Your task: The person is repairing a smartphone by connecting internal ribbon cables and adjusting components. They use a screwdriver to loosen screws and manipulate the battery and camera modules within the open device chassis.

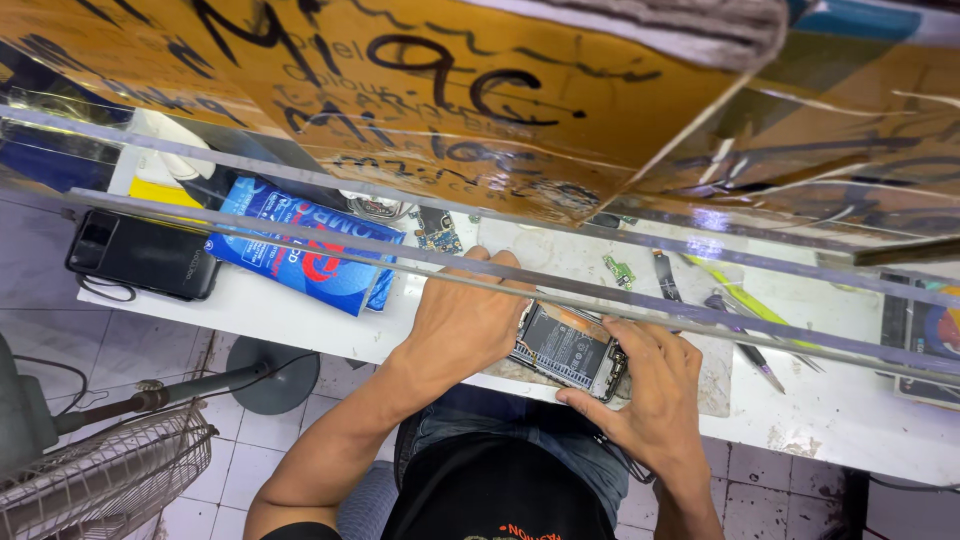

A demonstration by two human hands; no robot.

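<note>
Overhead, tilted yellow board (pixel 430 90) with black scrawl and a clear shelf edge crossing the view. Below, white counter (pixel 820 410), scuffed, over a pale tiled floor (pixel 150 350); fan grille (pixel 100 480) low at left. On the counter's left, black box (pixel 140 258) beside a blue packet (pixel 300 245); tweezers and tools (pixel 740 320) parked to the right, within reach. At the near edge, opened phone (pixel 565 350) lying back up, innards showing. Left hand (pixel 465 320) pressed flat, fingers together, steadying its left end; right hand (pixel 655 385) curled, clamping the right end.
</note>
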